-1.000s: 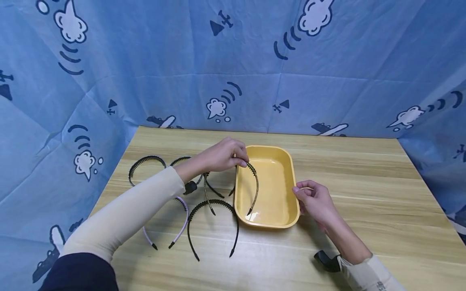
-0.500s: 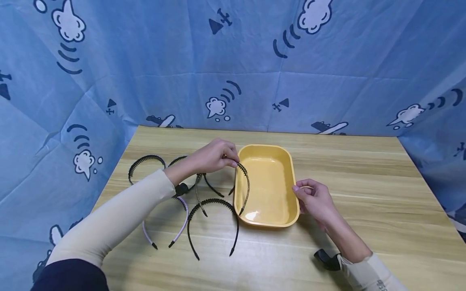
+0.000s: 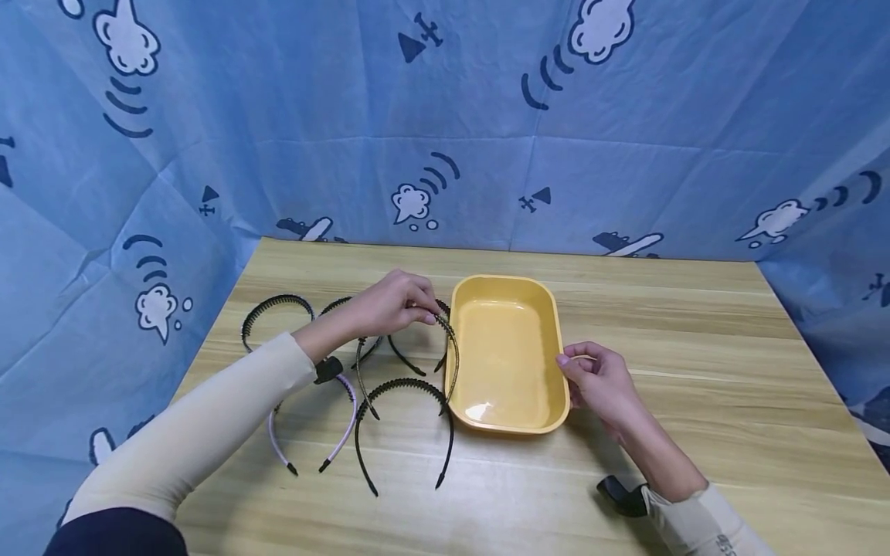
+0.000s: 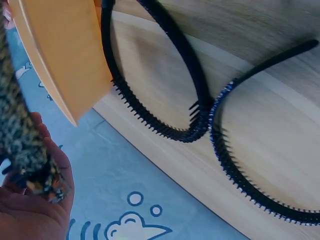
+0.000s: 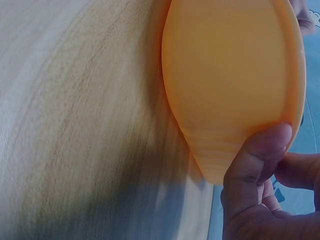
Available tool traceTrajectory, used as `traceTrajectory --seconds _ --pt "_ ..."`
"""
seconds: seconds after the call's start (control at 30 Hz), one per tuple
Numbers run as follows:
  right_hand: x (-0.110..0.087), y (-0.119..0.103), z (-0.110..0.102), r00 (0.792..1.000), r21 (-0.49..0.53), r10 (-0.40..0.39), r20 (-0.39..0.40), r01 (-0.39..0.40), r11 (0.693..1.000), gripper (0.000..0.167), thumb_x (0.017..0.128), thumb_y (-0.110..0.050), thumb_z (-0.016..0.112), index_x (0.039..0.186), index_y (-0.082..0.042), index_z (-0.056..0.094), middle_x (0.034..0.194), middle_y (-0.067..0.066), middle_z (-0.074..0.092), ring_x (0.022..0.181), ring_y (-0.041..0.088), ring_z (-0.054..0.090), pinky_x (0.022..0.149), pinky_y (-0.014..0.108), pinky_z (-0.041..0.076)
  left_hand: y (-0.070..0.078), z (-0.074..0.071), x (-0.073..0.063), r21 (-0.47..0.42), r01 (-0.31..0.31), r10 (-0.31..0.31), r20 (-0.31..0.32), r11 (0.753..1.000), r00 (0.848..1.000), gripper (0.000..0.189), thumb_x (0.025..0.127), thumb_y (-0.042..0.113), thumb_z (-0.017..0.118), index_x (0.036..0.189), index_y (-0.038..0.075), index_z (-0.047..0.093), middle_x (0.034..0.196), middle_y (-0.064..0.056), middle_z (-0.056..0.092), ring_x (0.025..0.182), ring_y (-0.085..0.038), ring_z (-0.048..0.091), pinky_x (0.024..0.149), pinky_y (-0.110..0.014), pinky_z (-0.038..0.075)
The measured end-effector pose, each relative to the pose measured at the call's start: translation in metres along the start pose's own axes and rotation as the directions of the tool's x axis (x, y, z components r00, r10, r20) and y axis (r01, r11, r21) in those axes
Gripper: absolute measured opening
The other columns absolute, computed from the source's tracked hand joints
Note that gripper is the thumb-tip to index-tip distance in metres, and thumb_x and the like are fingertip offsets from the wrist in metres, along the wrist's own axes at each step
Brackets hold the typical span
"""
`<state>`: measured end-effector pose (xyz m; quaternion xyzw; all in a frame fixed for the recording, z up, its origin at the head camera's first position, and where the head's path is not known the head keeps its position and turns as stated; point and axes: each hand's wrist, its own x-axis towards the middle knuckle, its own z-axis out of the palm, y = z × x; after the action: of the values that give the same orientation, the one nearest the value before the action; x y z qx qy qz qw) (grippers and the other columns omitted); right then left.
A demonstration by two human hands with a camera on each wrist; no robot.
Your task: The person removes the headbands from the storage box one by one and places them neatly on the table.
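My left hand (image 3: 396, 305) pinches a glittery black-and-gold headband (image 4: 22, 130) near the top of its arch. Its two ends hang downward, one overlapping the tray's left rim in the head view. At the right side of the yellow tray (image 3: 511, 355), my right hand (image 3: 601, 386) grips the edge, with the thumb (image 5: 265, 145) flat against the outer wall near the rim. A black toothed headband (image 3: 403, 383) lies just below the held one. Another black headband (image 4: 167, 132) lies behind it, beside the tray, partly covered by my left hand in the head view.
Further left lie a lilac headband (image 3: 342, 448) and a dark toothed headband (image 3: 278, 300). One with a sparkling edge (image 4: 225, 155) is partly hidden by my left arm in the head view. A patterned blue cloth (image 3: 473, 116) hangs behind the wooden table (image 3: 695, 340).
My left hand has moved left with the headband, from over the tray to beside its left rim. The right hand and the tray have stayed in place.
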<state>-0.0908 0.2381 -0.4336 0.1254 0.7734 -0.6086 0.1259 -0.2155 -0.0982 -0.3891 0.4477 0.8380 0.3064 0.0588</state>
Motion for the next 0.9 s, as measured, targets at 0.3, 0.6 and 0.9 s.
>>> traceTrajectory --seconds 0.3,0.6,0.9 --pt "0.001 0.000 0.000 1.000 0.009 -0.002 -0.003 0.002 1.000 0.029 0.108 -0.013 0.058 0.128 0.007 0.050 0.076 -0.008 0.066 0.061 0.007 0.060 0.055 0.025 0.053 -0.008 -0.004 -0.016 -0.015 0.026 -0.027 -0.016 1.000 1.000 0.013 0.092 0.005 0.078 0.104 0.001 0.083 0.093 -0.006 0.075 0.081 -0.013 0.067 0.073 -0.028 0.057" --pt "0.001 -0.001 0.001 1.000 0.001 0.006 -0.001 -0.006 1.000 0.032 0.108 -0.014 0.058 0.130 0.008 0.050 0.079 -0.006 0.066 0.063 0.008 0.062 0.056 0.027 0.056 -0.013 -0.008 -0.033 0.008 0.052 -0.052 -0.027 0.999 0.998 0.014 0.091 0.005 0.079 0.103 0.000 0.082 0.098 -0.008 0.078 0.087 -0.020 0.073 0.079 -0.033 0.062" --pt "0.001 0.000 0.001 1.000 0.006 -0.006 0.001 0.006 1.000 0.029 0.108 -0.013 0.057 0.127 0.008 0.050 0.077 -0.007 0.066 0.061 0.008 0.060 0.055 0.025 0.053 -0.019 -0.011 -0.048 0.011 0.090 -0.089 -0.025 0.996 0.996 0.016 0.090 0.004 0.079 0.105 0.001 0.082 0.097 -0.008 0.077 0.085 -0.016 0.069 0.076 -0.029 0.059"
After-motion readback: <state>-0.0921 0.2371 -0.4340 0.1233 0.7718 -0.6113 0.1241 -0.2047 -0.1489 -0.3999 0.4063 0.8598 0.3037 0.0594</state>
